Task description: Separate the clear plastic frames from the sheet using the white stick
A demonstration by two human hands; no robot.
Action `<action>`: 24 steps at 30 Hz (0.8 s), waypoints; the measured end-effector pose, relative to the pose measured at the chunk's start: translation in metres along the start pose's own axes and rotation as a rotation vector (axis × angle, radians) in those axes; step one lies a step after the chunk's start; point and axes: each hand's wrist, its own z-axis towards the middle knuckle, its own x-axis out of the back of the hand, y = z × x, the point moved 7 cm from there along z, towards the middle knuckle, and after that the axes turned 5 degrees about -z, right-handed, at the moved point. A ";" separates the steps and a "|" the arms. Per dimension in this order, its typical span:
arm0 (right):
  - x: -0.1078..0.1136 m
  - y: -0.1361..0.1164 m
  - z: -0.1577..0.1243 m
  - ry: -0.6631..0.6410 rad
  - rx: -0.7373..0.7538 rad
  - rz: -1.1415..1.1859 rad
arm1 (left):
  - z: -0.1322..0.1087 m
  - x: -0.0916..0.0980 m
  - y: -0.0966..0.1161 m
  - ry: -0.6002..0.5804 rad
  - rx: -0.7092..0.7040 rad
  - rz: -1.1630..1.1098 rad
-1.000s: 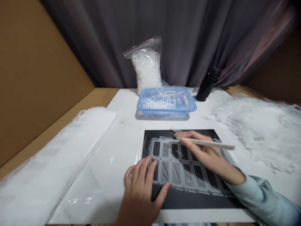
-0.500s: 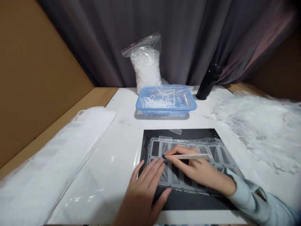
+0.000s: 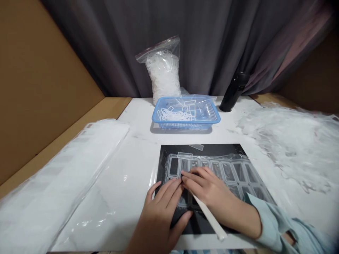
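Note:
On a black mat (image 3: 206, 225) lies a clear plastic sheet (image 3: 239, 173) marked with rows of rounded rectangular outlines. The top-left rectangle shows plain dark mat through it. My left hand (image 3: 162, 208) rests flat on the sheet's left part, fingers stretched out. Closed around a slim white-handled tool (image 3: 212, 217), my right hand (image 3: 212, 188) leans on the sheet, its fingertips touching or nearly touching my left fingertips. The handle slants down toward the front edge; the tip is hidden under my fingers. Small clear rectangular pieces (image 3: 184, 156) lie at the sheet's top edge and above it.
Behind the mat stands a blue basket (image 3: 185, 122) holding white rectangular frames. A zip bag (image 3: 164, 76) of white pieces and a black bottle (image 3: 234, 92) are at the back. Stacked plastic sheets (image 3: 66, 176) lie left, a heap of clear scraps (image 3: 296, 137) right.
The tool's handle has swung from pointing right to pointing down toward the front edge. My right hand has turned and moved closer to my left fingers, which stay in place.

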 end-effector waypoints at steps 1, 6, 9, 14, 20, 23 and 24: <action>0.002 -0.001 0.000 0.018 0.007 -0.030 | 0.000 0.000 0.000 -0.002 0.001 0.001; 0.013 0.014 0.001 0.094 -0.016 -0.090 | 0.001 0.001 0.000 -0.004 -0.006 -0.001; 0.021 0.041 -0.002 0.134 -0.109 -0.114 | 0.001 0.001 0.001 -0.017 0.001 0.007; 0.040 0.078 -0.005 0.222 -0.271 -0.185 | 0.001 0.001 0.002 -0.015 0.016 0.002; 0.065 0.094 -0.010 0.377 -0.370 -0.226 | 0.001 0.001 0.002 -0.011 0.007 -0.001; 0.080 0.103 -0.017 0.492 -0.463 -0.203 | 0.000 0.000 0.001 -0.013 0.009 0.003; 0.083 0.106 -0.019 0.510 -0.494 -0.148 | 0.000 0.000 0.001 -0.020 0.006 0.006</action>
